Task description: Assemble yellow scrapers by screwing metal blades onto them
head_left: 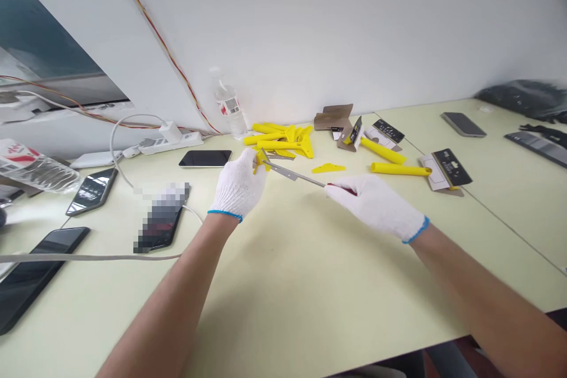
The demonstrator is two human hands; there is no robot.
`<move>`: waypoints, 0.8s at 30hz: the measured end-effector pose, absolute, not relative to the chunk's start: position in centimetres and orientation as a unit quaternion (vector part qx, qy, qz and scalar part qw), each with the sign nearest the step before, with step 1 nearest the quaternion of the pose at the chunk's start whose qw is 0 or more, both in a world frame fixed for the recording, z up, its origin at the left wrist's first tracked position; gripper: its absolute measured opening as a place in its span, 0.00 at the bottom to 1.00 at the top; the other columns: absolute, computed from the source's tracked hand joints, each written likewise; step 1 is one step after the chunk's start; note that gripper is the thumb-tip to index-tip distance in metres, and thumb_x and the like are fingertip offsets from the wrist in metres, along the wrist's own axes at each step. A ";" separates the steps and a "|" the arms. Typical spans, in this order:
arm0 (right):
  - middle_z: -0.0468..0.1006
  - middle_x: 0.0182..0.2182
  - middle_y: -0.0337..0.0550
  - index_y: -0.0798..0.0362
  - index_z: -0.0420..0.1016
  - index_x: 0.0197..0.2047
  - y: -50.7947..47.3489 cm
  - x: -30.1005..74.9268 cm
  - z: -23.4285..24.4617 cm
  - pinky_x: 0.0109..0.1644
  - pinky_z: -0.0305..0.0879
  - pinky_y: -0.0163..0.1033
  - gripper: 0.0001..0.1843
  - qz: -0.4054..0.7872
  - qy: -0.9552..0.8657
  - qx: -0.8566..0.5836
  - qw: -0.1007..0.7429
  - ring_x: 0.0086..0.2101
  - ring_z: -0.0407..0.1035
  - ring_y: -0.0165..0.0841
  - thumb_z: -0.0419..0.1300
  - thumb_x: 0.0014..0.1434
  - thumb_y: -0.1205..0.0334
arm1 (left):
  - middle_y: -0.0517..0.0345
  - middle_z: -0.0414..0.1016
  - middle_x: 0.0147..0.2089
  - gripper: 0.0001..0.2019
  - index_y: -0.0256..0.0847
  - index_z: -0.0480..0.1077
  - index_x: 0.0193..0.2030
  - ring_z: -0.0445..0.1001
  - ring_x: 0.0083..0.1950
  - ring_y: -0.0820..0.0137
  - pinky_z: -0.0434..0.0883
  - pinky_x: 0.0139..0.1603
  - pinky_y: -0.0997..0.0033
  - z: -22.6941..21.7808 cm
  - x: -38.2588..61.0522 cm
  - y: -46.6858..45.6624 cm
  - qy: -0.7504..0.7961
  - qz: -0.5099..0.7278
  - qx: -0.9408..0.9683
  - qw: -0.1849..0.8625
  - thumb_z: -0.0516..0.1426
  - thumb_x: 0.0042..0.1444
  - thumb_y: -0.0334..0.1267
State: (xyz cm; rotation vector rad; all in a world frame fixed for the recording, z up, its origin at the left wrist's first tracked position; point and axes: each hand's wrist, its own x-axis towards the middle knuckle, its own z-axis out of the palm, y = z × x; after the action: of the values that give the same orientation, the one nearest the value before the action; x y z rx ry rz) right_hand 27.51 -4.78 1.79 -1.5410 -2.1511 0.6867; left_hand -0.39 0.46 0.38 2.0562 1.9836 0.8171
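Both my hands wear white knit gloves with blue cuffs. My left hand [239, 184] is closed around a yellow plastic scraper head [261, 159], largely hidden by the fingers. A flat metal blade [284, 173] with small holes sticks out to the right of it; whether it is fixed to the head I cannot tell. In my right hand [374, 202] is a screwdriver [310, 181], its red handle mostly covered by the glove. Its long shaft points left, and the tip is at the scraper head. Behind the blade lies a loose yellow plate [328, 168] on the table.
Several yellow scraper parts [283, 144] are piled near the wall. Two yellow tube handles [401, 170] and printed cards [445, 168] lie to the right. Phones [205, 158], a power strip [172, 142], cables and a water bottle [230, 107] occupy the left and back.
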 end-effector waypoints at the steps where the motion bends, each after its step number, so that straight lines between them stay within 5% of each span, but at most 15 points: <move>1: 0.67 0.23 0.36 0.51 0.65 0.28 -4.5 27.8 1.9 0.29 0.51 0.38 0.26 0.301 -0.750 -0.560 0.183 0.24 0.59 0.29 0.52 0.73 0.43 | 0.46 0.83 0.45 0.04 0.44 0.71 0.45 0.81 0.48 0.52 0.70 0.46 0.57 0.4 -0.3 0.4 0.664 0.270 0.693 0.082 0.57 0.66 0.39; 4: 0.71 0.25 0.35 0.50 0.68 0.32 -3.8 28.4 1.7 0.26 0.51 0.37 0.22 0.377 -0.687 -0.599 0.167 0.23 0.59 0.29 0.62 0.66 0.41 | 0.45 0.83 0.46 0.05 0.43 0.71 0.46 0.81 0.48 0.51 0.70 0.45 0.57 0.4 -0.1 0.5 0.665 0.258 0.698 0.073 0.56 0.66 0.39; 7: 0.80 0.33 0.38 0.50 0.75 0.37 -3.9 27.9 0.7 0.33 0.61 0.37 0.15 0.290 -0.695 -0.613 0.238 0.31 0.71 0.33 0.68 0.61 0.47 | 0.45 0.83 0.47 0.06 0.43 0.71 0.46 0.81 0.48 0.50 0.69 0.42 0.58 0.2 -0.3 0.6 0.676 0.242 0.694 0.051 0.56 0.66 0.39; 13: 0.83 0.40 0.48 0.50 0.82 0.44 -5.3 26.3 -0.7 0.36 0.57 0.41 0.17 0.030 -0.775 -0.586 0.237 0.37 0.75 0.40 0.53 0.74 0.54 | 0.50 0.84 0.45 0.05 0.44 0.70 0.44 0.82 0.47 0.56 0.70 0.43 0.62 -0.1 -0.6 0.7 0.686 0.255 0.679 0.050 0.56 0.65 0.41; 20: 0.65 0.23 0.33 0.49 0.68 0.35 -3.6 27.8 -0.1 0.25 0.46 0.37 0.24 0.477 -0.660 -0.558 0.159 0.20 0.52 0.28 0.55 0.70 0.36 | 0.50 0.84 0.48 0.08 0.43 0.72 0.47 0.82 0.46 0.58 0.71 0.45 0.64 0.3 -0.5 0.8 0.672 0.268 0.688 0.048 0.56 0.66 0.42; 24: 0.69 0.25 0.35 0.50 0.65 0.32 -3.7 27.6 -0.4 0.29 0.54 0.36 0.19 0.333 -0.700 -0.585 0.236 0.26 0.61 0.29 0.66 0.63 0.47 | 0.52 0.85 0.44 0.06 0.44 0.71 0.43 0.82 0.41 0.59 0.70 0.40 0.65 0.5 -0.9 0.8 0.679 0.269 0.681 0.048 0.58 0.64 0.43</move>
State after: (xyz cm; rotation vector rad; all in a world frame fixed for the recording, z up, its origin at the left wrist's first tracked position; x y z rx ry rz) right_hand 27.57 -3.70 -0.42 -1.6050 -1.9207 0.9129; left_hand -0.88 0.83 0.46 2.0768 2.0708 0.8209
